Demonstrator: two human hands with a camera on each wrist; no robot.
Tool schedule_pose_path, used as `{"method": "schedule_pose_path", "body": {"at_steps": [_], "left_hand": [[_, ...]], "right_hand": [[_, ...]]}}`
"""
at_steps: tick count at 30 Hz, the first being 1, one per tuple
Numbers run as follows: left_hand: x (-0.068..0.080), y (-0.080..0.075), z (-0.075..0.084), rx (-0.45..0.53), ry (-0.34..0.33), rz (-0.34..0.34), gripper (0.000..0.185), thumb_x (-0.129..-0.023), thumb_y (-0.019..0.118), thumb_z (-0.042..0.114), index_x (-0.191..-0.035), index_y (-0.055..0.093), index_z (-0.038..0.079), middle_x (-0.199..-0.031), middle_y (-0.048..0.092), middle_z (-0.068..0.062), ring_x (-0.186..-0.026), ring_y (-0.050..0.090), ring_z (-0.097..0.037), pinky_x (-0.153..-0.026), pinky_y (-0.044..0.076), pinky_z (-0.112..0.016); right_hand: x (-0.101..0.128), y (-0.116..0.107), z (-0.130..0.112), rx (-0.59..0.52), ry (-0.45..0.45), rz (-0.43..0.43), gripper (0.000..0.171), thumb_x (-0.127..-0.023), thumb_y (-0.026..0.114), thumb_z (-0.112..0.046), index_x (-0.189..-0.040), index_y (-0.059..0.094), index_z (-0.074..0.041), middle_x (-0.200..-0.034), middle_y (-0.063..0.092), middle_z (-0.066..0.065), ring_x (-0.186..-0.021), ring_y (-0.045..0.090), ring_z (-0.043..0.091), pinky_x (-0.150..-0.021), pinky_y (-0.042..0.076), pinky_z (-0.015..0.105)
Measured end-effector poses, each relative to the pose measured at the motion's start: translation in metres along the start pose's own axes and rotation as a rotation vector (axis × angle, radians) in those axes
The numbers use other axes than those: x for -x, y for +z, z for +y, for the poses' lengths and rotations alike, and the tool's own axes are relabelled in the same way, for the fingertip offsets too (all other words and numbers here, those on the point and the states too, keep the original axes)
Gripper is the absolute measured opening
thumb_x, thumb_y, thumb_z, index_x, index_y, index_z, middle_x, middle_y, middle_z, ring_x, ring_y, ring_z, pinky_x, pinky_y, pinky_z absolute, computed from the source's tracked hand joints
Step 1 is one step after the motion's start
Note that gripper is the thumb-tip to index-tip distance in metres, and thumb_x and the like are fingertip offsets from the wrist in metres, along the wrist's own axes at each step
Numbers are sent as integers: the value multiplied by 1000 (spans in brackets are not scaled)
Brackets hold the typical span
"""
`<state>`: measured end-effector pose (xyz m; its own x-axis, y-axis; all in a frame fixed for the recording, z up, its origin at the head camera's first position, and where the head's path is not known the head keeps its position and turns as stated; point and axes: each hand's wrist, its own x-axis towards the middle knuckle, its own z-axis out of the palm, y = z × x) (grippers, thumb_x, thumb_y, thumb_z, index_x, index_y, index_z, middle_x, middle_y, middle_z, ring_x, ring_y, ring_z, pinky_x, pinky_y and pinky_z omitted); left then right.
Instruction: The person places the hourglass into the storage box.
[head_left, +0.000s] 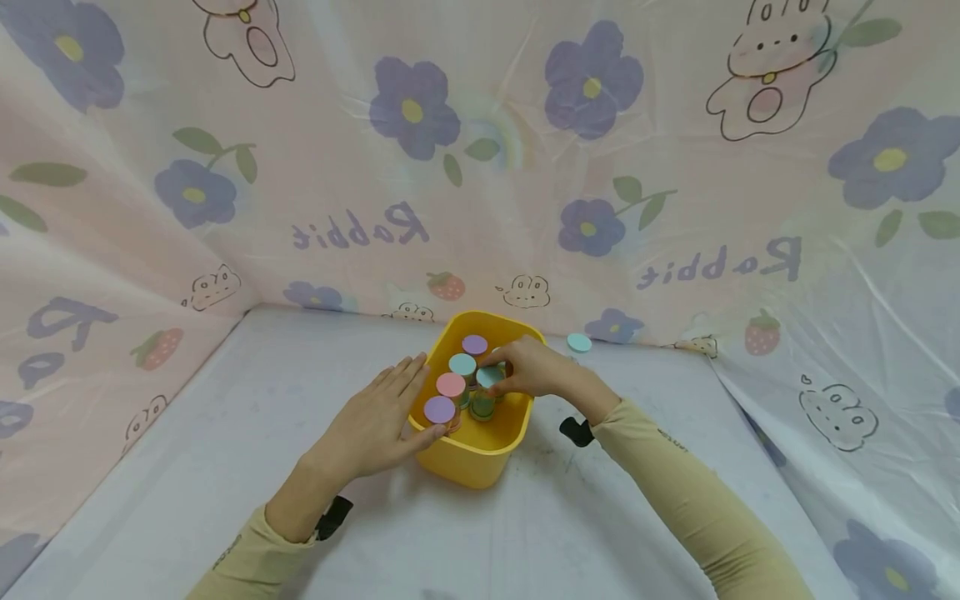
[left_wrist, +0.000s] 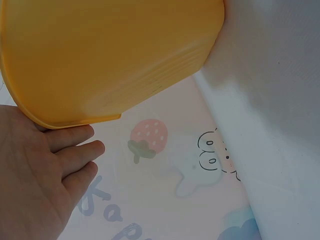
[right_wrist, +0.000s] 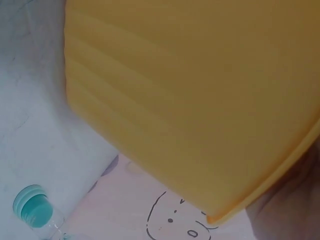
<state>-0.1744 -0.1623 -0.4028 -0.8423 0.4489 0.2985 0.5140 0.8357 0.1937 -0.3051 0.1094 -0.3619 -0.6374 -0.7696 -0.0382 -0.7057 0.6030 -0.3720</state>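
Head view. Your left hand (head_left: 375,421) lies flat with fingers straight and together, fingertips against the left wall of the yellow tub (head_left: 480,454), which sits mid-table on the white table (head_left: 225,433). It holds nothing. Your right hand (head_left: 528,371) reaches over the tub's right rim, fingers curled round the teal-capped jar (head_left: 487,379) standing inside. That jar is upright, long axis vertical, directly under your right fingertips; the right hand is clearly the nearer one. Four more jars stand in the tub to its left: purple cap (head_left: 439,409) at the near left, touching your left fingers, then pink cap (head_left: 451,384), light blue cap (head_left: 462,364), and a second purple cap (head_left: 474,344) at the back. A lone teal jar (head_left: 578,342) stands outside, behind and to the right of the tub, by the flowered backdrop (head_left: 480,150).

Left wrist view. The tub's outer wall (left_wrist: 110,55) fills the top; your left fingers (left_wrist: 75,150) are straight, beside its lower edge.

Right wrist view. Tub wall (right_wrist: 200,100) again, seen close. The outside jar (right_wrist: 32,210) shows at lower left, well apart. The grip itself is hidden here.
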Motion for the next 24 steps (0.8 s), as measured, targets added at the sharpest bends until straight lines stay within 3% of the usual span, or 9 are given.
{"method": "schedule_pose_path", "body": {"at_steps": [5, 12, 24], "left_hand": [[-1, 0, 1, 2, 1, -1, 94, -99, 54, 66, -160, 32, -3, -169, 27, -18, -155, 29, -36, -126, 27, -51], [-1, 0, 1, 2, -3, 2, 93, -99, 58, 62, -160, 34, -3, -169, 28, -18, -155, 30, -37, -126, 27, -52], [-1, -1, 3, 1, -6, -12, 91, -100, 55, 64, -158, 38, -4, -169, 28, -18, -155, 29, -36, -126, 26, -52]], "right_hand": [[0, -1, -1, 24, 10, -24, 43, -90, 84, -24, -131, 74, -12, -87, 70, -2, -67, 55, 8, -63, 50, 20], [1, -2, -3, 25, 2, -23, 43, -92, 82, -25, -132, 74, -12, -85, 67, -2, -66, 53, 9, -62, 48, 20], [13, -1, 0, -120, -13, 66, 38, -96, 78, -20, -132, 72, -10, -102, 74, 2, -77, 65, 12, -64, 59, 23]]}}
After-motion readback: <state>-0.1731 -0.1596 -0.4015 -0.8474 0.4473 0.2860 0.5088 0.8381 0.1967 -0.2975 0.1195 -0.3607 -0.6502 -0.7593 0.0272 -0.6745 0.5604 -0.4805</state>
